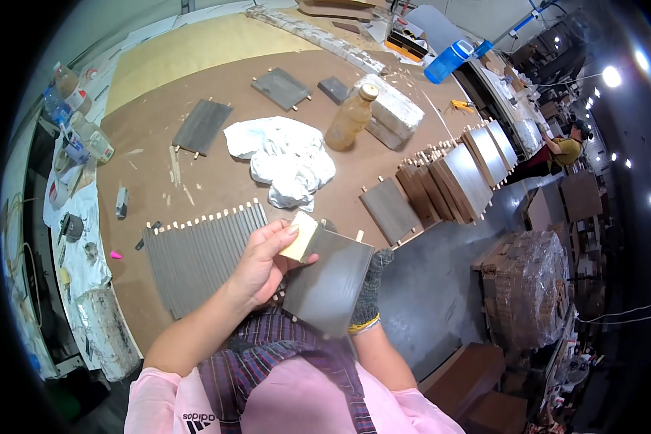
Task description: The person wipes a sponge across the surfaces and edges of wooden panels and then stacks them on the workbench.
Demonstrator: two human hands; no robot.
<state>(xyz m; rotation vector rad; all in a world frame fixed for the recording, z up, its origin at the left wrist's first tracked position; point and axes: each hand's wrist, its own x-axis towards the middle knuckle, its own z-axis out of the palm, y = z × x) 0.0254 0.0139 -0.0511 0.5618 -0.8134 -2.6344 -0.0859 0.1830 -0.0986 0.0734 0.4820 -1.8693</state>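
Between the thumb and fingers of my bare left hand [271, 253] is a pale yellow sponge-like block [301, 237], held against the upper left edge of a grey wooden panel [329, 282]. A light dowel peg sticks out of the panel's top edge. My right hand [369, 289], in a dark knit glove with a yellow cuff, holds this panel from its right side; most of its fingers are hidden behind it. Left of my hands stands a row of grey panels [195, 253] on edge, pegs upward. To the right, more pegged panels [456, 181] lean in a stack, with one panel [389, 210] lying flat.
A crumpled white cloth [289, 159], a bottle of amber liquid [351, 119] and a wrapped block [394, 112] are on the brown-covered table [152, 166]. Two loose panels lie farther back. A blue bottle [448, 61] stands far right. Another person [564, 150] is beyond the stack.
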